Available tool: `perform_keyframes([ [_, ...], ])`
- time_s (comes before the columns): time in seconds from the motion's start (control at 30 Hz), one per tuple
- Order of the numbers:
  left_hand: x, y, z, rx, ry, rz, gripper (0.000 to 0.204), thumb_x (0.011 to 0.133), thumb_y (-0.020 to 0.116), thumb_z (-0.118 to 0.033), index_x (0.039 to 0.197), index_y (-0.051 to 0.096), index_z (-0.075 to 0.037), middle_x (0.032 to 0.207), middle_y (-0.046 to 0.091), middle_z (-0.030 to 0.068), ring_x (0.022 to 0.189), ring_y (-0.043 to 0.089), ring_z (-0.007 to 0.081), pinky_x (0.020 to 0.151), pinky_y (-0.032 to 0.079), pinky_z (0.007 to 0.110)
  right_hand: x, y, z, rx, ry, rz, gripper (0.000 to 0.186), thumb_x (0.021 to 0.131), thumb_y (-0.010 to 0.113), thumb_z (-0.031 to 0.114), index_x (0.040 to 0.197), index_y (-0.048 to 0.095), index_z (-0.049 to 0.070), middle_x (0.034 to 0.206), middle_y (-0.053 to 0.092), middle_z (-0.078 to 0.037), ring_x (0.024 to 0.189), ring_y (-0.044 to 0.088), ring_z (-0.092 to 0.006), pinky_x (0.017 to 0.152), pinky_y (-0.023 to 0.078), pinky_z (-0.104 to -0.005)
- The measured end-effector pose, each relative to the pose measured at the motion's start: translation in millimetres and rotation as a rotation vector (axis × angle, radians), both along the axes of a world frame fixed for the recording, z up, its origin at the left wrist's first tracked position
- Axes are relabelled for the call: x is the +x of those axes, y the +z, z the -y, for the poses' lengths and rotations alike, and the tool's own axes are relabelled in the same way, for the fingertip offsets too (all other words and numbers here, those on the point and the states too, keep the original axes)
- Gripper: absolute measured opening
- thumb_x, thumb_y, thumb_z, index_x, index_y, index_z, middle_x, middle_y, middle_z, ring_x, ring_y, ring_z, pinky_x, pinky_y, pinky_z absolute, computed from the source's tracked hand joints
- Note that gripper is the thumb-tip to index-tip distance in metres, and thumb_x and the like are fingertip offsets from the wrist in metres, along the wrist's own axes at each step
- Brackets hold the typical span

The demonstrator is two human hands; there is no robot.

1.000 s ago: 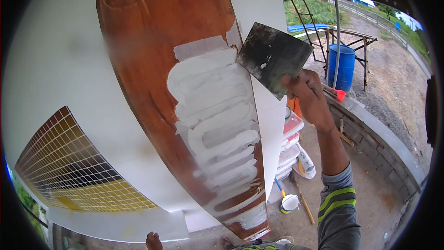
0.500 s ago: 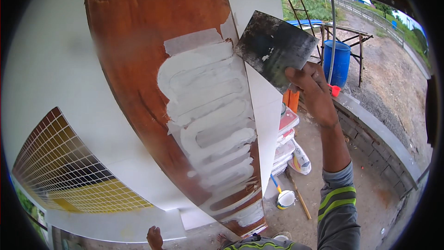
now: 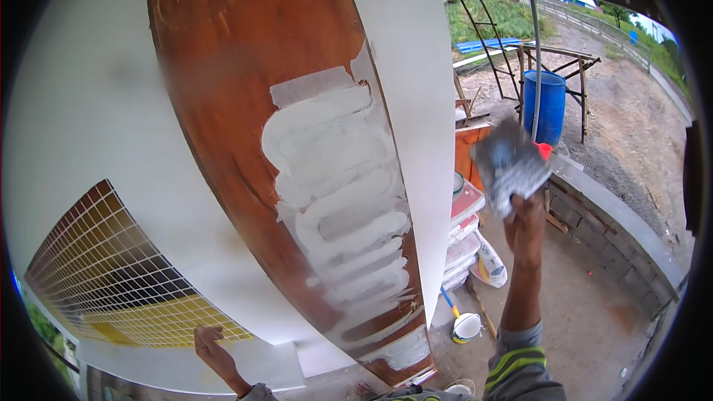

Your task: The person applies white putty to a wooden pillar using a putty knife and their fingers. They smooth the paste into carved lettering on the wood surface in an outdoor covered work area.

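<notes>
My right hand (image 3: 526, 215) grips a broad, flat putty blade (image 3: 509, 160), dark grey and motion-blurred, held in the air to the right of the wall edge. Left of it stands a tall reddish-brown wooden panel (image 3: 223, 74). White putty (image 3: 334, 145) covers much of its middle and lower face in uneven, looping bands, and the blade is apart from it. My left hand (image 3: 212, 345) is low at the left, near the tiled window-like grid, its fingers curled in with nothing visible in them.
Stacked bags (image 3: 464, 234) lie beyond the wall edge. A white bucket (image 3: 466, 325) with a blue-and-yellow-handled tool stands on the floor. A low block wall (image 3: 631, 208) bounds the right, with a blue barrel (image 3: 544, 108) behind it. Another white container (image 3: 460, 388) sits by the panel's foot.
My right hand has swung the putty blade away from the panel's edge, to the right and down. My left hand has risen and moved left. The view has shifted slightly.
</notes>
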State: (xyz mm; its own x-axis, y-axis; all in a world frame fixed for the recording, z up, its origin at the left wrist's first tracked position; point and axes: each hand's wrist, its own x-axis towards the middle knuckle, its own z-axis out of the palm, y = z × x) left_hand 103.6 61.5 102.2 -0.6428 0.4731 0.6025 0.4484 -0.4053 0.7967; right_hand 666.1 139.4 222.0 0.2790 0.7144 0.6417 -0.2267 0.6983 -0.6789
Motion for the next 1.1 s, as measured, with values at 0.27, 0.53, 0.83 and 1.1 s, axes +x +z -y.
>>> perform_keyframes([
  [0.27,73.9,-28.6,-25.2,-0.175,-0.433,0.084,0.044,0.103,0.039,-0.035,0.108,0.064,0.001,0.105,0.068,0.0144,0.1,0.063,0.0199,0.09,0.046,0.034,16.3,-517.8,128.6,-1.008,-0.378,-0.41,0.026,0.091,0.047,0.029,0.071,0.05,0.013,0.057,0.04,-0.002,0.044,0.043,-0.0135,0.039,0.034,-0.0309],
  [0.53,163.1,-56.6,-35.8,-0.159,-0.828,0.226,0.063,0.104,0.029,-0.048,0.146,0.035,-0.002,0.138,0.049,0.0163,0.132,0.044,0.0295,0.114,0.029,0.04,33.3,-595.5,342.0,-1.728,-0.608,-0.228,0.029,0.09,0.049,0.028,0.068,0.055,0.01,0.057,0.047,-0.005,0.044,0.048,-0.0167,0.038,0.037,-0.0348],
  [0.83,113.5,-79.0,5.0,-0.165,-0.502,0.007,0.02,0.099,0.046,-0.013,0.101,0.058,0.003,0.098,0.066,0.0117,0.095,0.062,0.0192,0.092,0.047,0.032,29.5,-582.0,373.3,-1.671,-0.655,-0.162,0.03,0.089,0.052,0.028,0.069,0.059,0.007,0.058,0.052,-0.007,0.045,0.051,-0.0182,0.04,0.039,-0.0351],
  [1.1,69.3,-164.3,142.7,-0.297,-0.516,0.317,0.032,0.1,0.048,-0.025,0.093,0.064,0.001,0.082,0.067,0.0116,0.079,0.062,0.0197,0.082,0.049,0.034,-11.3,-564.4,332.6,-1.39,-0.485,-0.007,0.031,0.088,0.054,0.028,0.07,0.062,0.004,0.058,0.056,-0.009,0.046,0.053,-0.0195,0.042,0.042,-0.0354],
])
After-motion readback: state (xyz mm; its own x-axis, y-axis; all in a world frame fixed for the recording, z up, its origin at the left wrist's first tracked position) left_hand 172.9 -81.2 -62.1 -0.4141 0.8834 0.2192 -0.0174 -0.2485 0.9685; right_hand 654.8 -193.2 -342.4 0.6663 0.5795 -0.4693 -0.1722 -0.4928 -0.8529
